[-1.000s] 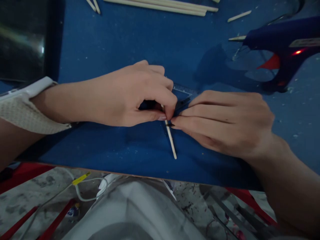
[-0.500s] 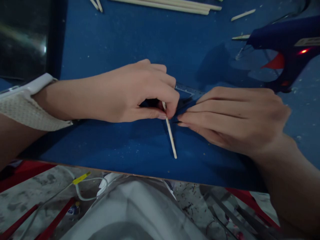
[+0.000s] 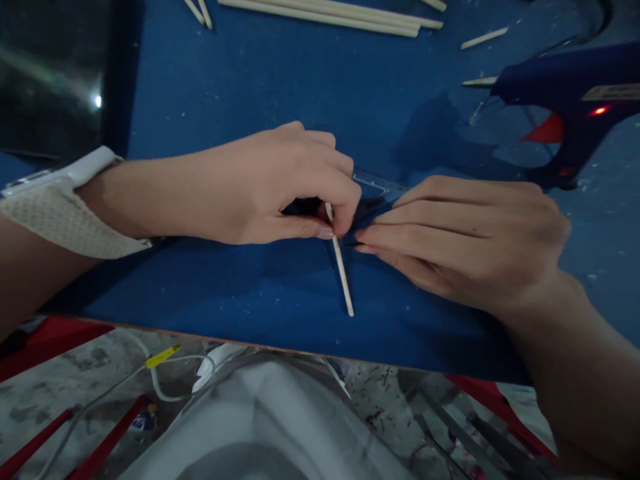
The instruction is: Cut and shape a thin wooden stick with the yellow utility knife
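Note:
Between thumb and forefinger, my left hand point(image 3: 305, 183) pinches a thin pale wooden stick point(image 3: 343, 277), whose lower end slants toward the table's near edge. My right hand point(image 3: 465, 237) is closed just to the right of it, fingertips pressed together. A small dark tip pokes out from those fingers toward the stick; the rest of that object is hidden in the hand. A clear ruler point(image 3: 373, 180) lies flat on the blue table, partly covered by both hands.
A dark blue glue gun point(image 3: 530, 80) with a lit red light lies at the right. Several long wooden sticks point(image 3: 340, 15) lie at the back, a short stick point(image 3: 484, 38) near them. A dark glossy panel point(image 3: 50, 80) occupies the back left. The table edge point(image 3: 225, 338) runs in front.
The view has shifted slightly, so the surroundings sit a little differently in frame. Both hands keep their hold and position near the stick, with hardly any visible movement.

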Action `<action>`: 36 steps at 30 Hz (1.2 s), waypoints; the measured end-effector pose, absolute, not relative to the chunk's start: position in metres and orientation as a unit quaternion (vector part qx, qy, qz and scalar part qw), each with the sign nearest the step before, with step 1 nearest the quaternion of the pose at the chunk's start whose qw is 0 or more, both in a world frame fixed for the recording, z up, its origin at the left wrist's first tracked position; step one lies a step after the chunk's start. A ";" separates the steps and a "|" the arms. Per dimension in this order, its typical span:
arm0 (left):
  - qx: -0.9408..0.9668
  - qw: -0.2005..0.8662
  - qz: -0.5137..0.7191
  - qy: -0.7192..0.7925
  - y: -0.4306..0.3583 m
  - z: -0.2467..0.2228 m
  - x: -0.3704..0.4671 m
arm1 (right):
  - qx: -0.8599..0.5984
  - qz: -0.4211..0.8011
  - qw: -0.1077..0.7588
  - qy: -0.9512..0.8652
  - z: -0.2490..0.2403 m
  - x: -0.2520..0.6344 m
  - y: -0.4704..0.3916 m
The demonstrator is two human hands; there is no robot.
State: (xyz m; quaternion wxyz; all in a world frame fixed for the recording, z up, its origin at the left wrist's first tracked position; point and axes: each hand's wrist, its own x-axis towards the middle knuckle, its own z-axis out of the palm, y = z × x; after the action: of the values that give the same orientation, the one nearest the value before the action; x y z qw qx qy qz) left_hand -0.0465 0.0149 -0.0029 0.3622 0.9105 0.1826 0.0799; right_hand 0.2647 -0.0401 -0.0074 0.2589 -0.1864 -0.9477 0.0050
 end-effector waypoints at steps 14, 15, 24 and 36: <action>0.908 0.365 0.120 0.170 0.016 -0.009 -0.050 | -0.199 0.000 0.256 -0.946 -0.010 0.264 -0.043; 0.908 0.365 0.120 0.168 0.016 -0.008 -0.050 | -0.200 0.003 0.254 -0.946 -0.010 0.264 -0.043; 0.923 0.332 0.114 0.158 0.015 -0.010 -0.051 | -0.174 0.020 0.246 -0.953 -0.005 0.268 -0.041; 0.934 0.303 0.132 0.138 0.016 -0.015 -0.050 | -0.205 -0.033 0.196 -0.958 -0.002 0.255 -0.055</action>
State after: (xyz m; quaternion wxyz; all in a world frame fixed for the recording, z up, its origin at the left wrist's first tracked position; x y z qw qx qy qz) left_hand -0.0500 0.0158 -0.0151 0.3032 0.9336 0.1377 0.1320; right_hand 0.2554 -0.0545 -0.0019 0.1962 -0.2049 -0.9583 -0.0329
